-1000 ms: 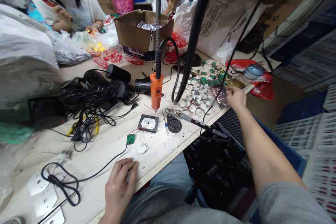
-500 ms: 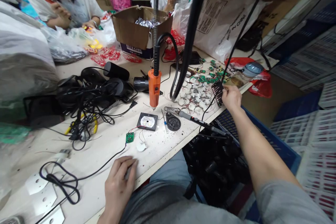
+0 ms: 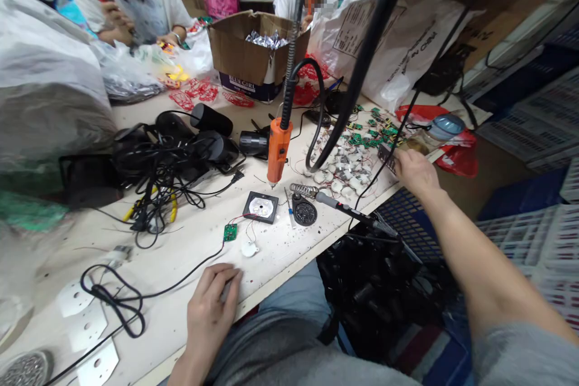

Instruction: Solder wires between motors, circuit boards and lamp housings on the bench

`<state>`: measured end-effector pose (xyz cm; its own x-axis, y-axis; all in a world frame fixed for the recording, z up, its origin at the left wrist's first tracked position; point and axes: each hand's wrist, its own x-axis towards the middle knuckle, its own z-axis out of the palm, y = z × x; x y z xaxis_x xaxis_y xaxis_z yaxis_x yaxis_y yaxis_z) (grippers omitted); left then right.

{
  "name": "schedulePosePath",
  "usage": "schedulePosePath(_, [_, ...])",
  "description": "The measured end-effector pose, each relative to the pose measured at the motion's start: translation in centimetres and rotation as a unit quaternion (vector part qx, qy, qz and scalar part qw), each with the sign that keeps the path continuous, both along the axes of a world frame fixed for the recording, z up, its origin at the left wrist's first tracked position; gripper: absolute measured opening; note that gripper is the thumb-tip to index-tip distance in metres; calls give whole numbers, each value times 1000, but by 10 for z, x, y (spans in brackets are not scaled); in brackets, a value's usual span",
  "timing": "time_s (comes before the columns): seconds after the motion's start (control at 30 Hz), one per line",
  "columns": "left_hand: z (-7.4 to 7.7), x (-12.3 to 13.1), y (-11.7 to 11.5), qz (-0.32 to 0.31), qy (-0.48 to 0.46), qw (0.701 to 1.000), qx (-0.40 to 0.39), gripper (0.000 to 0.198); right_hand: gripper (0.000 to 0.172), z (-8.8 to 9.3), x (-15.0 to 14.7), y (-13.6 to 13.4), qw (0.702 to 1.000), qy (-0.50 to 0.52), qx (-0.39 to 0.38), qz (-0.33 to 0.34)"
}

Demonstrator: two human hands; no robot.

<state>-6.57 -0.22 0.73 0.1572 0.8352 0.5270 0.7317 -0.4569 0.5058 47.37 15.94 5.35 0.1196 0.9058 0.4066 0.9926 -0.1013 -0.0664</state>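
Observation:
My left hand (image 3: 213, 298) rests at the table's front edge, fingers loosely bent and apart, holding nothing visible. Just beyond it lie a white round disc (image 3: 249, 248) on thin wires, a small green circuit board (image 3: 230, 232) with a black cord, and a square black housing (image 3: 261, 207) with a pale round centre. Out to the right, my right hand (image 3: 418, 174) is closed on the edge of a flat dark panel (image 3: 386, 158) marked with light rows. That panel is beside a pile of white discs (image 3: 346, 172); my fingers partly hide it.
An orange electric screwdriver (image 3: 278, 151) hangs over the table. A soldering iron (image 3: 344, 209) sits in its coiled stand (image 3: 304, 211). Black lamp-like parts and cords (image 3: 174, 145) crowd the left, with metal plates (image 3: 85, 325) nearer. Two people work opposite, behind a cardboard box (image 3: 246, 60).
The view has shifted, so the table things appear farther right. My right hand still grips the dark panel, which now shows less of its face. My left hand stays resting.

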Motion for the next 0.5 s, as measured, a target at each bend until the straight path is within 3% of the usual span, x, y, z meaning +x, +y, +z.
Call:
schedulePosePath(0.13, [2,2,-2,-1,-2,1000,2,12,13,-2,-15,-10,998,-42,-44,22])
schedulePosePath(0.37, [-1,3,-6,15,-18,1000,-15,10,36,-7,-35,-23,987,-117,-107,-7])
schedulePosePath(0.5, [-3,5,-8,18,-32,999,-26,10,37,-14,-48,-26,978,-146,-147,-25])
